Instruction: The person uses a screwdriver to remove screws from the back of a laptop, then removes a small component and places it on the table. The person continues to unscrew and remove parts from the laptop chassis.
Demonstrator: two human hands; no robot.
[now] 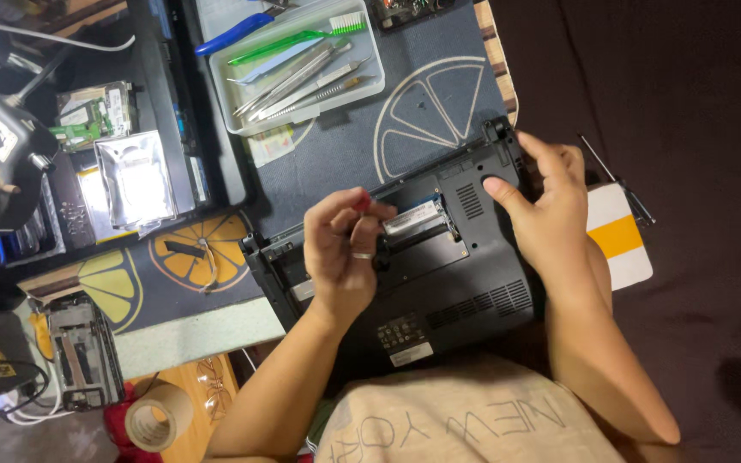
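Upturned black laptop (439, 274), compartment open

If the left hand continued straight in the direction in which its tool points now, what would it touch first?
Probably the memory module in the open bay of the upturned black laptop. The left hand aims its red-handled tool that way; the tip is hidden, so depth is uncertain.
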